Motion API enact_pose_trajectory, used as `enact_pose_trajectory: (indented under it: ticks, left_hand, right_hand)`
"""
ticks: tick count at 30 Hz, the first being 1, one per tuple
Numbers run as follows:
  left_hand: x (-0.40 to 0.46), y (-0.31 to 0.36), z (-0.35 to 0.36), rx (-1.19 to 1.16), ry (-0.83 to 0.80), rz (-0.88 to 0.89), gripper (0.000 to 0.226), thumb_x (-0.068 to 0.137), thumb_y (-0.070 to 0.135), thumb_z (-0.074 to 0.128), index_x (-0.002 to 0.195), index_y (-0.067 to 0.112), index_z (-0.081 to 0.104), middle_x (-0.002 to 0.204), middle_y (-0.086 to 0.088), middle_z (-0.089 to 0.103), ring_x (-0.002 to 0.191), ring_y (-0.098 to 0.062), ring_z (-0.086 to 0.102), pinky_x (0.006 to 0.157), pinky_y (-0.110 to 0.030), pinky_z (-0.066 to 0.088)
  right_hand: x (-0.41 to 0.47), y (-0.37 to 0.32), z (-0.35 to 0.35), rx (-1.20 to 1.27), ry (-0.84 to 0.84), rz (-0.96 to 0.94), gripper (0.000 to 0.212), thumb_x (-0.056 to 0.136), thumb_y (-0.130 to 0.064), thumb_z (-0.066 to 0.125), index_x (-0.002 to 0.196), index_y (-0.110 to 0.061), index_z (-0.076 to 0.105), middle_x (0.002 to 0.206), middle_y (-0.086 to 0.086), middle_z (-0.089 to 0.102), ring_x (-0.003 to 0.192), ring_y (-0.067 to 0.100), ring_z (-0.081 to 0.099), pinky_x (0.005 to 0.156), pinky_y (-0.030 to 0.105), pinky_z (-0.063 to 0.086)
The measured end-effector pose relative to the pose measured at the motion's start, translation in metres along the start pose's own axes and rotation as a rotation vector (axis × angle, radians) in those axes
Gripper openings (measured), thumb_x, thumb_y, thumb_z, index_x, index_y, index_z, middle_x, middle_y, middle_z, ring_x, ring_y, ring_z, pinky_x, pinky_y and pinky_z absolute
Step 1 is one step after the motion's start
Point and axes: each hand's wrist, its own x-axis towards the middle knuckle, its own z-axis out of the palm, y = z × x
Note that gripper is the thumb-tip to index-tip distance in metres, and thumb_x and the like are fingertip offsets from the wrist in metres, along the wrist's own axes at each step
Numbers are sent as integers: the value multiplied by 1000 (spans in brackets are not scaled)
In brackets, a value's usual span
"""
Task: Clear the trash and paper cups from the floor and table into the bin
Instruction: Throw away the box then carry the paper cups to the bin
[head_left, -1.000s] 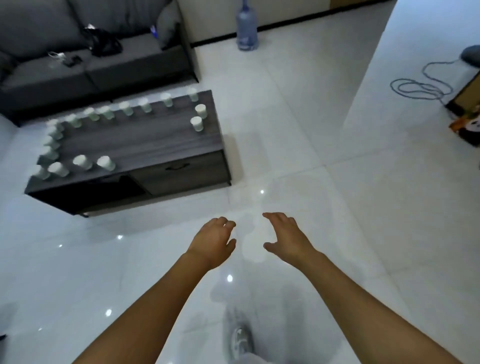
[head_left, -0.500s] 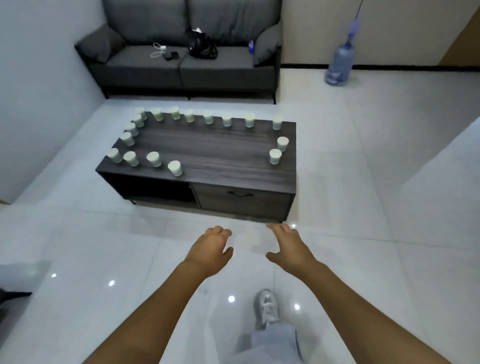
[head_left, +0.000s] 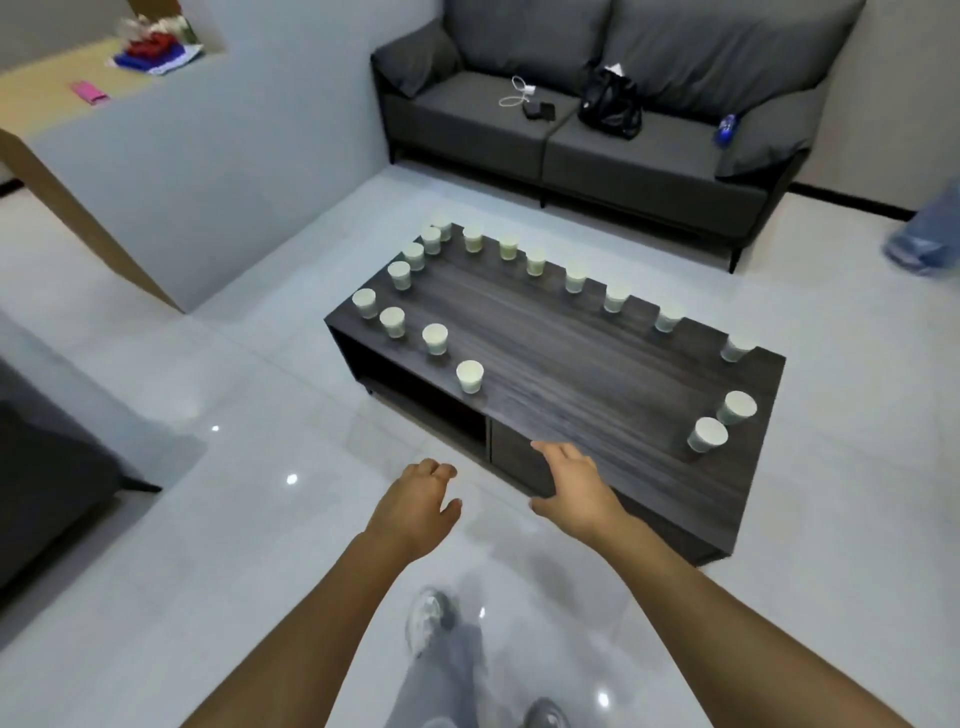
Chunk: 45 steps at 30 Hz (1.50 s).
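Left hand (head_left: 415, 512) and right hand (head_left: 574, 491) reach forward, fingers relaxed, grasping nothing. Beyond the fingertips, paper cups (head_left: 470, 375) ring the table (head_left: 597, 374).

The table (head_left: 571, 364) stands on the floor (head_left: 234, 519) in front of the sofa (head_left: 597, 140), with paper cups (head_left: 470, 375) set along its left, far and right edges. On the sofa seat lie a bag (head_left: 609, 110), a cable (head_left: 514, 96) to its left and a bottle (head_left: 725, 128) at the right end. Both hands (head_left: 415, 506) hang before the table's near edge, the right hand (head_left: 576, 491) over it.
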Motion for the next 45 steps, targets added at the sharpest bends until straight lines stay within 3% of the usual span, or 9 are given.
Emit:
enact_pose_trajectory:
  ticks: [11, 20, 26, 31, 39, 45]
  left_hand:
    - [175, -118, -77, 18, -56, 6, 44, 95, 32, 48, 135, 13, 43, 135, -5, 46, 126, -21, 39, 99, -32, 40]
    - [295, -153, -113, 31, -125, 69, 42, 94, 31, 52, 132, 15, 47, 133, -5, 49, 122, -22, 42, 99, -34, 42]
    - [376, -161, -106, -3, -152, 57, 39, 93, 31, 54, 128, 15, 50, 129, -6, 53, 119, -23, 47, 98, -34, 44]
    - [435, -169, -92, 0, -239, 19, 41, 93, 31, 53, 131, 16, 48, 133, -6, 51, 122, -23, 45, 100, -32, 41]
    - [520, -192, -54, 89, -375, 2, 47, 91, 22, 53, 135, 10, 44, 132, -11, 48, 121, -30, 41, 99, -38, 40]
    - [570, -202, -6, 100, -341, 46, 56, 88, 19, 54, 141, 12, 36, 143, -14, 36, 130, -31, 31, 108, -39, 33]
  right_hand:
    - [193, -83, 7, 71, -19, 89, 77, 84, -24, 67, 148, -27, 24, 147, 2, 31, 134, 27, 31, 106, 39, 37]
    - [295, -98, -2, 99, -38, 208, 75, 83, -24, 68, 146, -24, 27, 143, 5, 35, 131, 27, 35, 106, 40, 36]
    - [370, -80, -9, 90, -102, 273, 77, 80, -19, 69, 145, -23, 29, 144, 7, 34, 130, 30, 35, 106, 36, 35]
    - [429, -60, -5, 39, -238, 301, 80, 78, -25, 71, 145, -25, 27, 144, 5, 31, 130, 30, 31, 105, 42, 37]
    - [492, -31, 39, 63, -298, 367, 78, 79, -27, 69, 145, -26, 27, 142, 4, 31, 128, 31, 31, 102, 42, 39]
    - [532, -17, 87, 110, -320, 423, 83, 82, -26, 68, 149, -30, 18, 155, 4, 12, 137, 32, 18, 106, 48, 34]
